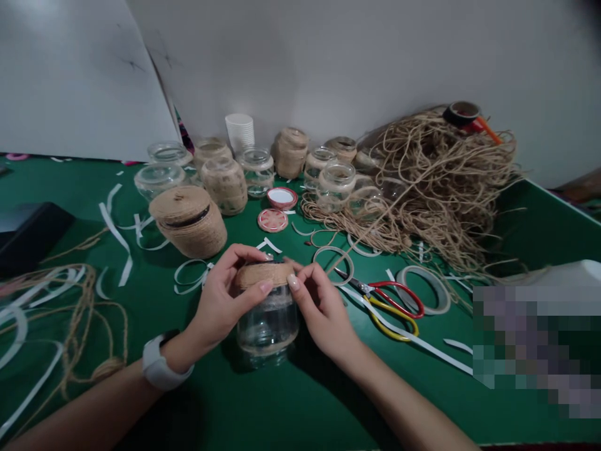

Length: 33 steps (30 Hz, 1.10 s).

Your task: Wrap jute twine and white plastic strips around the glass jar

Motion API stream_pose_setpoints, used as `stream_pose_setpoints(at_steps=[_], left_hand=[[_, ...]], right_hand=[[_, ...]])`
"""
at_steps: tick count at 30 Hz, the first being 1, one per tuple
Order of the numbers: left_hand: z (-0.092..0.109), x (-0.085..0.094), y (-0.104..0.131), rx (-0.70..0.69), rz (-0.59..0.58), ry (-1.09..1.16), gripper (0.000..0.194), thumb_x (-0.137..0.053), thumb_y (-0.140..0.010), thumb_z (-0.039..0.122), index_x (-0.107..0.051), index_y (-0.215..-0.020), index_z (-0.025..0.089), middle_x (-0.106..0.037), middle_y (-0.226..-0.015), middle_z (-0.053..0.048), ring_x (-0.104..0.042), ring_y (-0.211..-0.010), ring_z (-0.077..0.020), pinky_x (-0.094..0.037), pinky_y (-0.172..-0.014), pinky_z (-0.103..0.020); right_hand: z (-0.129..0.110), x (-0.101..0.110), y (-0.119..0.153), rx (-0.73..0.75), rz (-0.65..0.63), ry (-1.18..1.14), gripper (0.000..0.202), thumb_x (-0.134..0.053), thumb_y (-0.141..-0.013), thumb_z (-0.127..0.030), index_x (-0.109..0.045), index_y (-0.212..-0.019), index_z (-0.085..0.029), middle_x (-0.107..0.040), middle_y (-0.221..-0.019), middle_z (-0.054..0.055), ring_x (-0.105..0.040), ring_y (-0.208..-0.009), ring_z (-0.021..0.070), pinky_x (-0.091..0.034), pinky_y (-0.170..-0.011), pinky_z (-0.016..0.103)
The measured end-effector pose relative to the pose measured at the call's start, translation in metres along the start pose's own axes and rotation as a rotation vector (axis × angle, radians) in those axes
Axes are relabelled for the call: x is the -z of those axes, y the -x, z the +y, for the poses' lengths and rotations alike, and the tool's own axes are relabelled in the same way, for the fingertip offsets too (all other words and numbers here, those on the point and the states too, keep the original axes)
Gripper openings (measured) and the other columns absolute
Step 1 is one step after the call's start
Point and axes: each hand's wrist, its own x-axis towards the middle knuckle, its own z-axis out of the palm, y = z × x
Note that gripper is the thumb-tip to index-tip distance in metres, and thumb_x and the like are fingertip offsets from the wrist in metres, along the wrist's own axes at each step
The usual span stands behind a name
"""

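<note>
Between my two hands a clear glass jar (pixel 268 321) stands on the green table, its neck wound with a band of jute twine (pixel 263 274). My left hand (pixel 231 289) grips the jar by the wound neck, thumb in front and fingers behind. At the right side of the band, my right hand (pixel 323 307) pinches the twine between thumb and fingertips. From there a strand (pixel 370 228) runs up and right toward a big heap of jute twine (pixel 436 163). Scissors (pixel 392 307) with one red and one yellow handle lie right of my right hand.
A twine-covered lidded jar (pixel 190 222) stands at left, before several bare and wrapped jars (pixel 225 185). Stacked white cups (pixel 240 131) are behind. Two lids (pixel 273 220) lie mid-table. Tape rolls (pixel 425 290) and white strips (pixel 117 241) are scattered. Loose twine (pixel 77 326) lies left.
</note>
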Motion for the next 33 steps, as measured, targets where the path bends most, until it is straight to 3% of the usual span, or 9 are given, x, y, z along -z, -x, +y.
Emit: stream_pose_setpoints(at_steps=[2,4,9,15,20,24,28,30,33], left_hand=[[0.000,0.001,0.001,0.012,-0.004,0.000,0.029,-0.077,-0.078,0.031,-0.062,-0.101,0.024,-0.065,-0.101,-0.001,-0.063,-0.088,-0.0159,-0.052,-0.074,-0.022],[0.002,0.003,0.000,0.009,-0.037,-0.032,0.028,-0.075,-0.081,0.033,-0.061,-0.105,0.025,-0.063,-0.104,-0.001,-0.063,-0.089,-0.0162,-0.051,-0.075,-0.022],[0.010,0.009,-0.008,-0.105,-0.168,-0.235,0.030,-0.067,-0.083,0.039,-0.065,-0.108,0.024,-0.060,-0.112,-0.005,-0.058,-0.111,-0.0255,-0.047,-0.098,-0.033],[0.015,0.008,-0.011,-0.089,-0.173,-0.273,0.028,-0.072,-0.080,0.034,-0.066,-0.105,0.023,-0.064,-0.115,-0.006,-0.059,-0.117,-0.0280,-0.045,-0.104,-0.038],[0.006,0.009,-0.011,-0.038,-0.130,-0.179,0.028,-0.074,-0.078,0.035,-0.068,-0.103,0.024,-0.067,-0.110,-0.005,-0.062,-0.110,-0.0272,-0.047,-0.099,-0.037],[-0.001,0.009,-0.010,-0.011,-0.100,-0.101,0.026,-0.074,-0.077,0.034,-0.069,-0.101,0.025,-0.067,-0.109,-0.004,-0.062,-0.108,-0.0263,-0.049,-0.095,-0.035],[-0.005,0.009,-0.010,-0.029,-0.093,-0.073,0.025,-0.074,-0.077,0.032,-0.069,-0.100,0.025,-0.066,-0.110,-0.004,-0.061,-0.111,-0.0259,-0.046,-0.099,-0.035],[-0.003,0.010,-0.011,-0.046,-0.128,-0.086,0.024,-0.073,-0.077,0.031,-0.068,-0.100,0.026,-0.065,-0.114,-0.004,-0.060,-0.114,-0.0259,-0.045,-0.102,-0.036],[0.003,0.010,-0.013,-0.086,-0.189,-0.185,0.025,-0.070,-0.079,0.034,-0.066,-0.102,0.025,-0.065,-0.120,-0.006,-0.059,-0.118,-0.0276,-0.045,-0.105,-0.039]], right_hand=[[-0.001,-0.002,0.000,-0.056,-0.020,-0.078,0.026,-0.051,-0.097,-0.045,-0.046,-0.080,-0.025,-0.052,-0.071,-0.003,-0.056,-0.072,0.0166,-0.041,-0.062,0.027],[-0.003,-0.004,0.000,-0.060,-0.008,-0.130,0.027,-0.053,-0.095,-0.045,-0.046,-0.079,-0.024,-0.056,-0.075,-0.002,-0.053,-0.068,0.0148,-0.039,-0.060,0.026],[-0.011,-0.008,0.001,-0.043,0.053,-0.156,0.025,-0.059,-0.093,-0.042,-0.051,-0.080,-0.022,-0.066,-0.118,0.008,-0.063,-0.090,0.0168,-0.046,-0.080,0.030],[-0.015,-0.011,0.003,-0.016,0.096,-0.045,0.025,-0.057,-0.094,-0.041,-0.051,-0.079,-0.022,-0.069,-0.115,0.011,-0.065,-0.103,0.0224,-0.046,-0.088,0.035],[-0.011,-0.005,0.003,0.017,0.038,-0.078,0.021,-0.057,-0.094,-0.039,-0.055,-0.083,-0.022,-0.068,-0.121,0.012,-0.062,-0.117,0.0243,-0.047,-0.091,0.035],[-0.005,-0.001,0.001,0.042,0.012,-0.057,0.020,-0.058,-0.095,-0.038,-0.054,-0.082,-0.022,-0.069,-0.108,0.011,-0.057,-0.124,0.0241,-0.046,-0.093,0.035],[-0.004,-0.002,0.000,0.007,0.007,-0.061,0.027,-0.056,-0.095,-0.042,-0.049,-0.078,-0.023,-0.063,-0.088,0.004,-0.061,-0.097,0.0190,-0.046,-0.080,0.029],[-0.005,-0.003,0.000,-0.034,-0.029,-0.087,0.030,-0.053,-0.096,-0.044,-0.046,-0.077,-0.023,-0.054,-0.077,-0.001,-0.054,-0.074,0.0144,-0.041,-0.064,0.025],[-0.007,-0.004,0.002,-0.037,-0.037,-0.121,0.031,-0.052,-0.096,-0.045,-0.045,-0.076,-0.022,-0.050,-0.075,-0.003,-0.046,-0.065,0.0117,-0.036,-0.058,0.024]])
